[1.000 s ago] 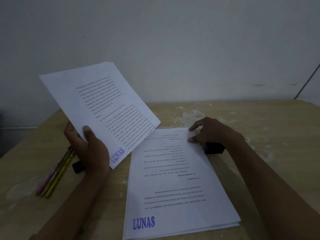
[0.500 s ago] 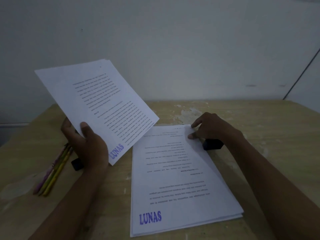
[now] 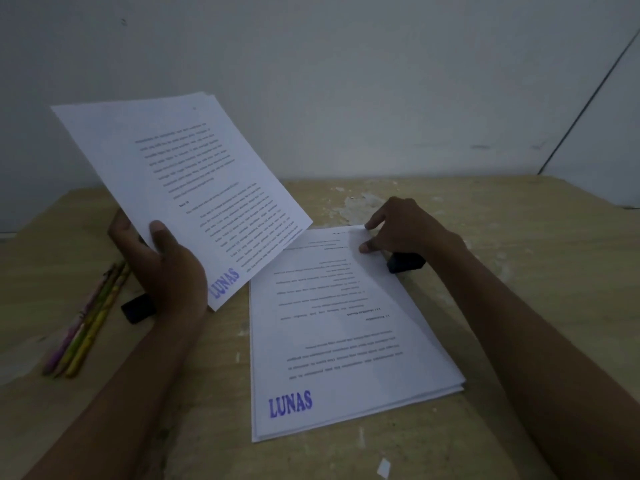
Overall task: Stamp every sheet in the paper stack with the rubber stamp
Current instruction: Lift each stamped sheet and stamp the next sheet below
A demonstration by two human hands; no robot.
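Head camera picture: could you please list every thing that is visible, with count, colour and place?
held sheets: a few, white, blue LUNAS stamp, raised at left
paper stack: one, white, stamped LUNAS, flat on table centre
dark block: one, black, beside stack under right hand
dark object: one, black, behind left wrist
pencils: about three, pink, green, yellow, table left
table: one, tan
left hand: grips held sheets
right hand: pinches stack's far corner

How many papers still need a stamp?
Cannot count. The sheets held up by the left hand show LUNAS, and so does the stack's top page. The right hand's fingers pinch that page's far corner. Pages underneath are hidden, so possibly unstamped.
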